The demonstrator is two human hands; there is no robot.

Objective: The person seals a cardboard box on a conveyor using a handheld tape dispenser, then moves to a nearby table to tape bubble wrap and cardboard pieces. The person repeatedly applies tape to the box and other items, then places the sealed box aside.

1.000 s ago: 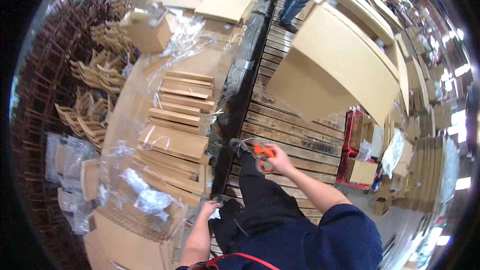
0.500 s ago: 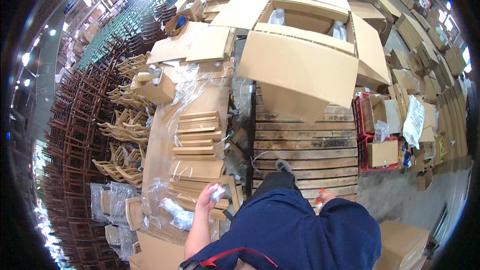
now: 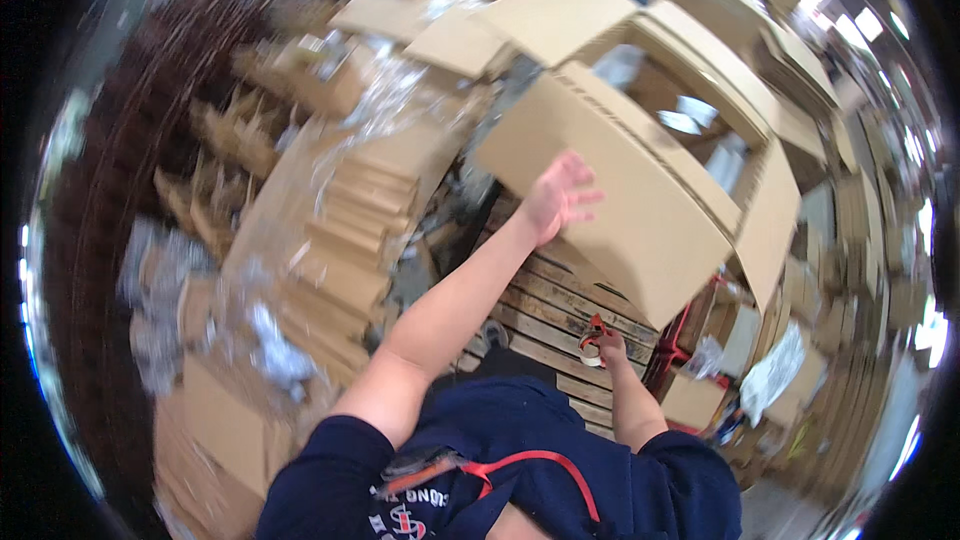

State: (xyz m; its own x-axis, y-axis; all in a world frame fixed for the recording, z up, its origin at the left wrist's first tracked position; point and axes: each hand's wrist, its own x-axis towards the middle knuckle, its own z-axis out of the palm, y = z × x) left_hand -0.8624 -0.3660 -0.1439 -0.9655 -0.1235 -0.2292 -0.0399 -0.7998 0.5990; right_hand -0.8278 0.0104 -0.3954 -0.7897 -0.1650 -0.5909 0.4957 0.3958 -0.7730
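My left hand [image 3: 562, 198] is stretched forward with its fingers spread and nothing in it. It is over the near flap of a large open cardboard box [image 3: 640, 202]; whether it touches the flap I cannot tell. A white wrapped bundle [image 3: 690, 114] shows within the box's opening, and I cannot tell if it rests there or is in the air. Other whitish wrapped pieces [image 3: 728, 162] are at the box's inner corners. Low on the right, my right hand [image 3: 610, 348] is closed on a tape dispenser [image 3: 594, 342] with orange-red parts and a tape roll.
The box stands over a slatted wooden pallet [image 3: 540, 312]. To the left, cardboard pieces [image 3: 350, 230] and clear plastic wrap [image 3: 280, 350] lie on a long surface. Red crates [image 3: 685, 325] stand at the right. Stacked cardboard [image 3: 850, 230] lines the far right. Much is blurred.
My left hand has swung forward to the box and let go of the white bundle, which now shows at the opening. My right hand has moved forward with the tape dispenser. The view has turned.
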